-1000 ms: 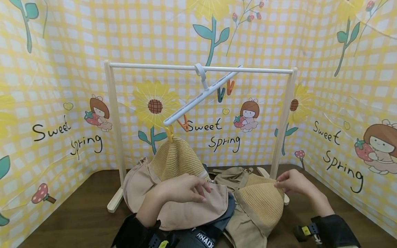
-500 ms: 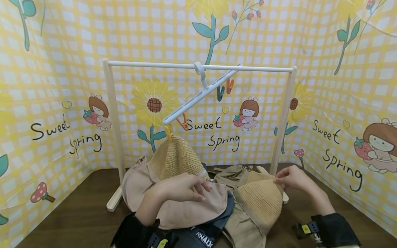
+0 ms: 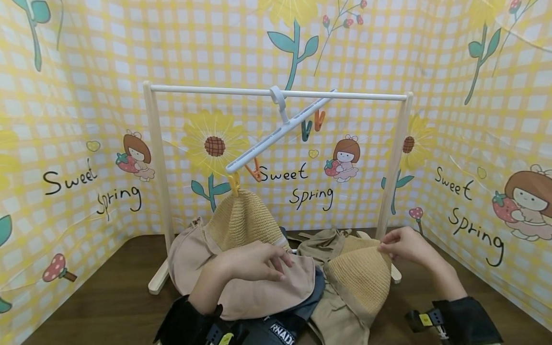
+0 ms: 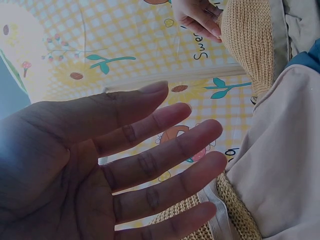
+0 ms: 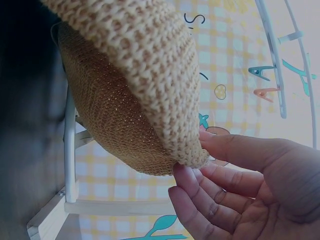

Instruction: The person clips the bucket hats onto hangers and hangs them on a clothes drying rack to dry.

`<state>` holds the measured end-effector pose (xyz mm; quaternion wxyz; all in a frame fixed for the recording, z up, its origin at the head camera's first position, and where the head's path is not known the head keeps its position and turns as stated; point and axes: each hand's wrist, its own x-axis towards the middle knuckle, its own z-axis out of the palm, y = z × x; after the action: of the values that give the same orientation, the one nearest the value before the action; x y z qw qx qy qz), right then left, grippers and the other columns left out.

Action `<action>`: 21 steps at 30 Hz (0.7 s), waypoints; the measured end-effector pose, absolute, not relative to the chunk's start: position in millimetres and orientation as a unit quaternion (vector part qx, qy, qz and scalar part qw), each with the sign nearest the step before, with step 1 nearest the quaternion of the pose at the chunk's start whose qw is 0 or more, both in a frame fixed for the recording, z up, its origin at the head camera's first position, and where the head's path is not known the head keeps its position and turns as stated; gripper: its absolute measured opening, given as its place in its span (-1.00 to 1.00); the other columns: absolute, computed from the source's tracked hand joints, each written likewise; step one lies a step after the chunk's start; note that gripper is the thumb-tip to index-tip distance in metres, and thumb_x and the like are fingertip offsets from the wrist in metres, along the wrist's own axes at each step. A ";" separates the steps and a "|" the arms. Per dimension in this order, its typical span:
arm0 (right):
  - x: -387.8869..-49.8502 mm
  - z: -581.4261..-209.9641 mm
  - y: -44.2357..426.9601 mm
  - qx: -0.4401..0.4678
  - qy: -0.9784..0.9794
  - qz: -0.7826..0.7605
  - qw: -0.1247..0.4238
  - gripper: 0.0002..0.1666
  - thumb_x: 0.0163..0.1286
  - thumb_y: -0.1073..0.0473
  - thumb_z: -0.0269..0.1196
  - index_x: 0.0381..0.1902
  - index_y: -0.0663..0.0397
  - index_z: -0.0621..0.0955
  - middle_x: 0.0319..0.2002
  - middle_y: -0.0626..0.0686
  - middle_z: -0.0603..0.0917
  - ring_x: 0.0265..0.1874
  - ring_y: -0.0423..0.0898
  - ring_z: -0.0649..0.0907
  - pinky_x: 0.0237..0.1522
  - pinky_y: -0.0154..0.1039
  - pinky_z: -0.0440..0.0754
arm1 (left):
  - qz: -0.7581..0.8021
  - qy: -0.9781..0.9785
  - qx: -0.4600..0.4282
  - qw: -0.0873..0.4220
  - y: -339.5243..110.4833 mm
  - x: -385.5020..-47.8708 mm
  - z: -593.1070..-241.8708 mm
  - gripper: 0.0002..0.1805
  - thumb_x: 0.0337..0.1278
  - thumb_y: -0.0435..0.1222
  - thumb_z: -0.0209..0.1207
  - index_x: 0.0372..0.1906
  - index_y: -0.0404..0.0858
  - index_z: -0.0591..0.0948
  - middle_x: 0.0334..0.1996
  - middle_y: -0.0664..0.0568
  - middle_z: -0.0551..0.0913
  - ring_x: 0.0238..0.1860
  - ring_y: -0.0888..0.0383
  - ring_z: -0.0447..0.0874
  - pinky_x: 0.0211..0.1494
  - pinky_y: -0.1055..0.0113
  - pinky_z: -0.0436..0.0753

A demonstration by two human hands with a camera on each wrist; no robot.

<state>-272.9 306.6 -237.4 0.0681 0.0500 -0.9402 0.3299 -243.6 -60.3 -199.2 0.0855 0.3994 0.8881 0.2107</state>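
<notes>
In the head view my right hand [image 3: 405,247] pinches the top of a straw-coloured knitted hat [image 3: 362,273] with a khaki brim; the right wrist view shows thumb and fingers [image 5: 185,180] on its knitted tip [image 5: 192,155]. My left hand [image 3: 254,261], fingers apart and relaxed, is over the pink brim [image 3: 263,299] of another knitted hat [image 3: 246,220]; the left wrist view shows nothing in that hand [image 4: 125,155]. A yellow clip [image 3: 234,184] at the low left end of the tilted hanger [image 3: 280,132] grips that second hat's top.
The hanger hooks over the white rail [image 3: 207,91] of a wooden rack [image 3: 164,177]. Orange clips [image 3: 319,120] and a green clip [image 3: 306,130] hang from it. Dark blue cloth with white lettering [image 3: 282,333] lies under the hats on the brown table [image 3: 112,297]. Patterned cloth stands around.
My right hand has moved slightly up and left, and the pinched hat tip with it. The left hand keeps nearly the same place.
</notes>
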 end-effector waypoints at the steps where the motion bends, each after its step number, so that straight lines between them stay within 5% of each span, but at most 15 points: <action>1: -272.4 -236.7 306.1 0.051 -0.940 0.330 0.068 -0.60 0.26 0.16 0.26 -0.14 0.45 0.58 -0.41 0.10 0.68 -0.48 -0.13 0.63 -0.39 -0.21 0.63 | 0.211 0.888 0.400 0.086 -60.3 -243.6 -199.2 -0.73 0.18 -0.25 0.19 -0.02 -0.19 0.60 -0.27 0.04 0.70 -0.18 0.13 0.66 -0.18 0.41 0.55; 21: -265.8 -229.3 296.6 0.075 -0.935 0.335 0.085 -0.59 0.27 0.16 0.24 -0.10 0.46 0.58 -0.35 0.16 0.69 -0.49 -0.16 0.62 -0.39 -0.22 0.64 | 0.209 0.886 0.406 0.084 -60.6 -244.2 -200.1 -0.72 0.17 -0.26 0.20 -0.01 -0.20 0.60 -0.29 0.04 0.71 -0.25 0.19 0.65 -0.23 0.45 0.54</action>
<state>-265.8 296.6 -229.3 0.0847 0.0752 -0.9355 0.3347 -244.2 -60.6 -200.1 0.0844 0.4062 0.8857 0.2085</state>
